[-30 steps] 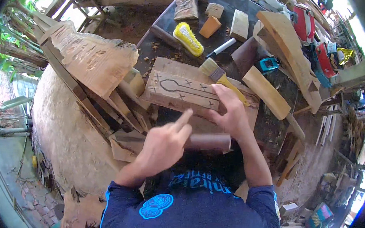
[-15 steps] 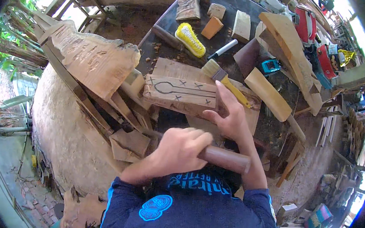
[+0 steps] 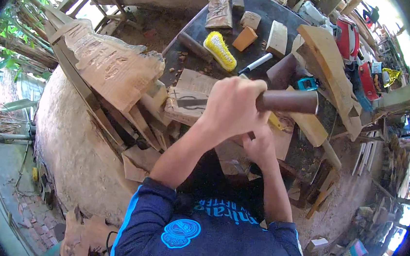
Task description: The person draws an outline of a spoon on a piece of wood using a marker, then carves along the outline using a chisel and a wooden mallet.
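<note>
My left hand (image 3: pixel 234 103) is closed around the thick brown handle (image 3: pixel 290 101) of a tool. Its dark flat blade (image 3: pixel 191 102) reaches left over a pale wooden board (image 3: pixel 177 112), where a spoon-like outline and crosses are drawn. Close below, my right hand (image 3: pixel 263 147) holds the board's right end, thumb at the near side; my left hand hides most of its fingers. A wider flat board (image 3: pixel 194 81) lies underneath. Of a yellow-handled paintbrush (image 3: pixel 276 122), only the handle end shows beside my hands.
Beyond the board lie a yellow-and-white brush (image 3: pixel 220 51), a marker (image 3: pixel 258 63), an orange wood block (image 3: pixel 245 39) and a blue tape measure (image 3: pixel 307 83). A carved slab (image 3: pixel 108 66) leans at left; a long plank (image 3: pixel 329 70) rises at right.
My left hand has swung up and away from my body, carrying the tool from near my chest to over the board. My right hand stays at the board's right end, now partly covered.
</note>
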{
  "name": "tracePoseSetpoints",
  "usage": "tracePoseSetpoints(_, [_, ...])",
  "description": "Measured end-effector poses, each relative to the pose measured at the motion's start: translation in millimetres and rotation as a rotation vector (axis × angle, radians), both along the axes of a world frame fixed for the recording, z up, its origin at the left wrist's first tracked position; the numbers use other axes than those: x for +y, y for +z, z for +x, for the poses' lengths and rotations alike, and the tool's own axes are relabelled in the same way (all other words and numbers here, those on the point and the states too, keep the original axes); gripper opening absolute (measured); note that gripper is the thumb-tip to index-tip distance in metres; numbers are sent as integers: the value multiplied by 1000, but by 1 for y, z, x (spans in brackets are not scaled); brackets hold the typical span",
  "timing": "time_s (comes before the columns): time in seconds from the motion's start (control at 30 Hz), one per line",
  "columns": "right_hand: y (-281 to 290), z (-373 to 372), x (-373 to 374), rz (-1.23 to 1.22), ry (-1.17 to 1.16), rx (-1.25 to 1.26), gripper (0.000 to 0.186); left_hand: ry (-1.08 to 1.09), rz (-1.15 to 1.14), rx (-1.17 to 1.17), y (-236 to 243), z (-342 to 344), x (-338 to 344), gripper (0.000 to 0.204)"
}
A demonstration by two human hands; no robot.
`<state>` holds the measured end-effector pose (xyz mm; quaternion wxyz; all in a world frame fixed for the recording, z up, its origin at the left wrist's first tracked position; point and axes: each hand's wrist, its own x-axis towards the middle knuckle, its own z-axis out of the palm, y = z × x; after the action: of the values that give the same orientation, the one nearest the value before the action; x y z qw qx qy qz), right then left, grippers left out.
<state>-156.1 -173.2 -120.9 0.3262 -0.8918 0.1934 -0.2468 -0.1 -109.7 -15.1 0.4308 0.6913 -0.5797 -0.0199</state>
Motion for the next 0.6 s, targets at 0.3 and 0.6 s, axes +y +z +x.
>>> tracePoseSetpoints(0.3, [13, 6, -1, -31, -43, 5, 48, 47, 42, 96, 6, 18, -12, 14])
tracePoseSetpoints(0.6, [8, 3, -1, -14, -16, 26, 64, 96, 94, 126, -11, 12, -29, 20])
